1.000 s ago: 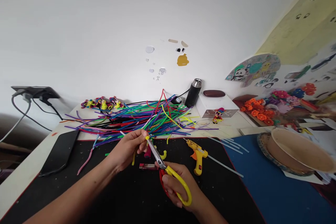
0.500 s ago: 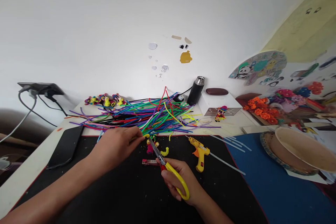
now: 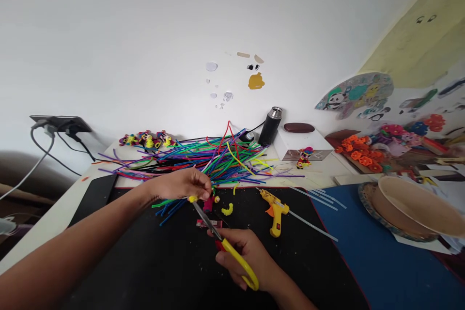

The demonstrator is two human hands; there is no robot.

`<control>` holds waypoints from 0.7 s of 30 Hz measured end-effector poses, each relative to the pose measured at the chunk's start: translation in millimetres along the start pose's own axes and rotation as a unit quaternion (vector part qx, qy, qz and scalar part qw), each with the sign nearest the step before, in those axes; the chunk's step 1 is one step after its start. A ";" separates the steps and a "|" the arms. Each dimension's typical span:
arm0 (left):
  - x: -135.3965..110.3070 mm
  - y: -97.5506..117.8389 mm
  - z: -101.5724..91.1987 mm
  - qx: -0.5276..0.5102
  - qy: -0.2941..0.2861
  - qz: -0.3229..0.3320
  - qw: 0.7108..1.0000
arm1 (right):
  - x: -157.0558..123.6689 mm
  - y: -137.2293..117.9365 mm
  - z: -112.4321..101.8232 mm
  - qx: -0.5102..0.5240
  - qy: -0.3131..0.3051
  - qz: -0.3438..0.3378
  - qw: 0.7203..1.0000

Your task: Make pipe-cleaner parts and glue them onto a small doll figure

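My right hand (image 3: 247,259) grips yellow-handled scissors (image 3: 225,244) over the black mat (image 3: 145,271), blades pointing up and left. A small yellow piece (image 3: 192,199) sits at the blade tips. My left hand (image 3: 181,184) reaches across at the near edge of the pile of coloured pipe cleaners (image 3: 203,160), its fingers pinched together just above that piece. What the fingers hold is too small to name. A pink and yellow figure (image 3: 209,202) and a curled yellow bit (image 3: 227,210) lie just right of the blades.
A yellow glue gun (image 3: 275,210) lies right of the scissors with clear glue sticks (image 3: 316,198). A black phone (image 3: 94,193) is at the left, a black flask (image 3: 269,127) and white box (image 3: 301,143) behind. A bowl (image 3: 410,208) rests on the blue mat (image 3: 370,261).
My left hand moved right along the pile's edge and lower. The scissors swung left and down, their tips now at the yellow piece. Some pipe cleaners now lie on the mat.
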State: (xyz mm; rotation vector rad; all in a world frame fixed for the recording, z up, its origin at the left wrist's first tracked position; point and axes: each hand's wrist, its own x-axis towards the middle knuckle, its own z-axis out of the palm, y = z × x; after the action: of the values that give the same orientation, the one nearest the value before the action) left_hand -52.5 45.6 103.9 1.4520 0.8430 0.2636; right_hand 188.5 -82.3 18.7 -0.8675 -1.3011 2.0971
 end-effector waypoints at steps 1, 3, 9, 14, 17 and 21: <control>2.6 -10.5 2.5 -0.097 0.034 0.014 0.995 | -0.5 1.3 -1.7 0.011 0.008 -0.007 1.000; 5.7 -29.7 12.6 -0.156 0.073 0.031 0.984 | -1.1 3.6 -4.7 0.035 0.029 -0.020 0.999; -1.7 -56.4 44.1 -0.251 0.201 0.082 0.943 | -2.4 7.9 -8.7 0.099 0.077 -0.036 0.991; -21.5 -43.2 35.2 -0.061 0.248 0.041 0.966 | -4.4 8.1 -9.9 0.072 0.087 -0.019 0.993; -32.7 -27.6 35.8 0.130 0.278 0.013 0.952 | -2.5 6.5 -8.1 0.034 0.078 -0.010 0.996; -37.9 -14.7 51.6 0.330 0.329 0.004 0.885 | 2.5 3.5 -1.4 0.000 0.077 -0.010 0.997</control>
State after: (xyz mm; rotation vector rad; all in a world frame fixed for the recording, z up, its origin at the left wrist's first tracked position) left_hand -50.5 -19.7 97.9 2.0396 1.5868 0.5284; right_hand 187.6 -81.1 14.4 -0.9905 -1.2256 1.9727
